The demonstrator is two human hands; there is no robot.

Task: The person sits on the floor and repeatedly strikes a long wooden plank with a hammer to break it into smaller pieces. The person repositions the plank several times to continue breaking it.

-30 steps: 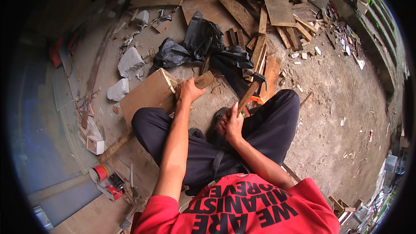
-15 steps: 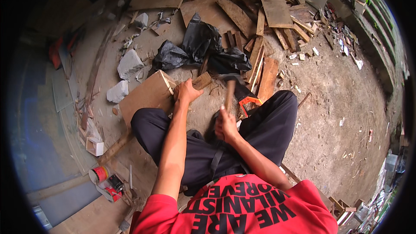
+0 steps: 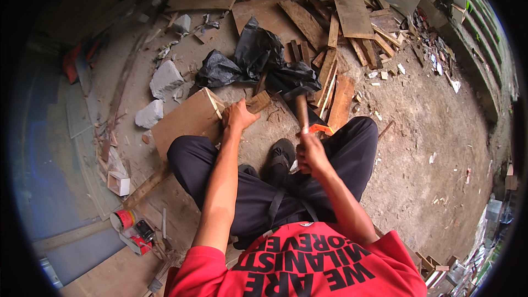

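Note:
My right hand (image 3: 312,155) is closed round the wooden handle of a hammer (image 3: 302,114), raised over the ground between my knees. The hammer's dark head is at the far end, close to a black plastic bag. My left hand (image 3: 237,116) grips a short piece of wood (image 3: 258,100) at the corner of a brown wooden panel assembly (image 3: 187,120). Pale strips edge that assembly, which leans by my left knee. Whether a nail is under my left fingers cannot be seen. Beside my right knee lies an orange-handled tool (image 3: 320,128), partly hidden by the hammer and my hand.
Crumpled black plastic bags (image 3: 256,49) lie ahead. Beyond them are scattered boards (image 3: 352,14) and planks. Pale broken blocks (image 3: 166,80) sit at the left, with a red can (image 3: 123,220) nearer me. Wood chips dot the dirt floor (image 3: 423,148) at the right.
My right hand has moved right and slightly nearer me with the hammer, whose head now shows more clearly. My left hand stays on the wood. My shoe between the knees is more exposed.

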